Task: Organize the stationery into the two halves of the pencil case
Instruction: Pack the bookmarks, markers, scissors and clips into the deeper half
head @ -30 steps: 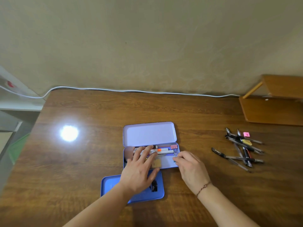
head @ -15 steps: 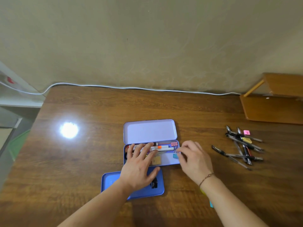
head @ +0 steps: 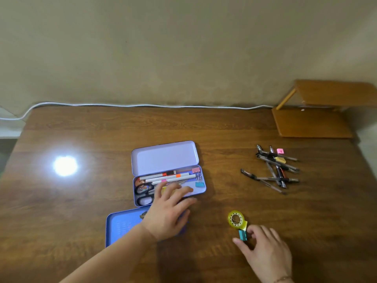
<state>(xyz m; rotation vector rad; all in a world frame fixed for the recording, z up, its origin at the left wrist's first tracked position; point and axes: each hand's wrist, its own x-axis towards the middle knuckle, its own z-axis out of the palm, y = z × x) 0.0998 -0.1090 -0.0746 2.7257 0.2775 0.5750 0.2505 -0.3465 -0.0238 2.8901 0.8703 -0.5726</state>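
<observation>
The open lilac metal pencil case (head: 165, 158) lies near the middle of the brown wooden surface (head: 91, 201), its lid folded back and bare inside. Its lower half holds white markers with orange bands (head: 169, 176), black-handled scissors (head: 143, 194), a pink binder clip (head: 195, 170) and a teal binder clip (head: 200, 184) at the right end. The left hand (head: 169, 213) lies over the case's near edge, fingers spread flat into the tray. Beneath that wrist sits a separate blue metal tray (head: 122, 225), just in front of the case.

Off to the right, well apart from the case, the right hand (head: 265, 252) pinches a small teal clip (head: 242, 235) between thumb and fingertips, its grip closed on the clip. Touching the clip is a yellow roll of clear tape (head: 235, 219).

Farther back on the right lies a loose heap of dark pens (head: 273, 168) with a small pink block (head: 280, 151) at its far edge. A white cable (head: 142, 105) runs along the wall, and a small wooden shelf (head: 318, 111) stands in the right corner.
</observation>
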